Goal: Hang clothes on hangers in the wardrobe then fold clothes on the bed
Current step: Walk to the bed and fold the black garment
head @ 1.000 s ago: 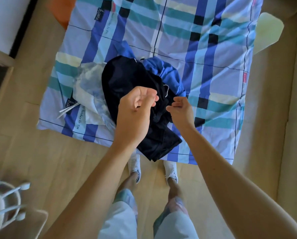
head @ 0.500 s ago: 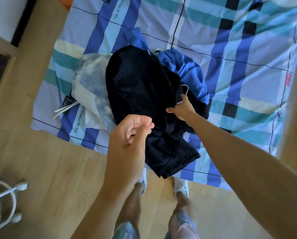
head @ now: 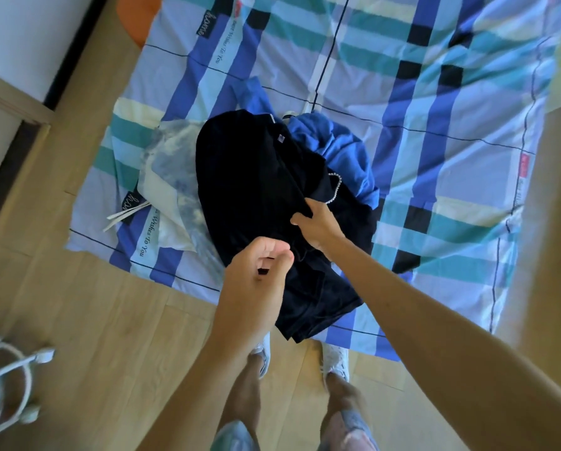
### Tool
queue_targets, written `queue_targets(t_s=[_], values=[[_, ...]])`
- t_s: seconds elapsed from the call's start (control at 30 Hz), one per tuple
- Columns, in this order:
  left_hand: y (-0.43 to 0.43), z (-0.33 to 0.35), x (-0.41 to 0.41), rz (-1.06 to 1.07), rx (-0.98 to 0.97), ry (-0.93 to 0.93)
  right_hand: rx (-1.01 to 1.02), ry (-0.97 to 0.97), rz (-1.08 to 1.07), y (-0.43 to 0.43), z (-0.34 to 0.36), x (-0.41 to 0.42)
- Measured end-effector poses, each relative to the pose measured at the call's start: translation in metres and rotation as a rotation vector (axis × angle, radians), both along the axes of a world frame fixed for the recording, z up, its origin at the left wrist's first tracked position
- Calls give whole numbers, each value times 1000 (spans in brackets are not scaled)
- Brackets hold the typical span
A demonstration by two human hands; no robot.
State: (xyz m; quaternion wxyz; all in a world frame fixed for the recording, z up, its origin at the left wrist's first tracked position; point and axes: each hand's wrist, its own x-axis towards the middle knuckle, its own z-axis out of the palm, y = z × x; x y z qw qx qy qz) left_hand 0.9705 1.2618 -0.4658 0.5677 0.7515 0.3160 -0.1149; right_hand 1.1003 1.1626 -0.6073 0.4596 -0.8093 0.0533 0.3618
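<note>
A black garment (head: 250,190) with a beaded trim lies bunched on the checked bed sheet (head: 435,109), its lower part hanging over the bed's near edge. My right hand (head: 315,222) pinches a fold of it near the middle. My left hand (head: 256,281) hovers just above its lower left part, fingers curled loosely, holding nothing that I can see. A blue garment (head: 341,148) lies crumpled behind and to the right of the black one. A pale tie-dye garment (head: 171,177) lies partly under it on the left.
Wooden floor (head: 93,320) surrounds the bed. A white metal stand (head: 9,379) sits at the lower left. An orange object (head: 136,24) shows at the bed's far left corner. A wooden frame (head: 9,102) runs along the left. My feet in white shoes (head: 336,356) stand at the bed's edge.
My right hand has slid down and taken a fold of the black garment. My left hand has dropped lower and come off the cloth. The view has shifted closer to the bed.
</note>
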Motion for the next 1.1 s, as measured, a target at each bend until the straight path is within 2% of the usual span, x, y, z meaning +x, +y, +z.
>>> queue_targets(t_s=[0.07, 0.17, 0.3, 0.53, 0.67, 0.8, 0.97, 1.1], values=[[-8, 7, 0, -51, 112, 22, 200, 19, -65, -7, 51, -7], [-17, 32, 9, -151, 262, -54, 432, 18, -98, -20, 135, -10], [-29, 98, 31, -190, 378, -279, 613, -35, -131, -34, 245, 0], [-33, 251, 83, -96, 318, -653, 823, -136, -117, -66, 426, 25], [-31, 344, 107, -153, 194, -757, 791, -287, -74, -81, 520, 25], [-28, 425, 126, -143, 120, -848, 759, -431, -113, -91, 585, 27], [-29, 518, 142, -218, 176, -957, 740, -470, -193, -103, 647, 32], [-35, 567, 150, -288, 301, -990, 523, -547, -38, -115, 685, 36]])
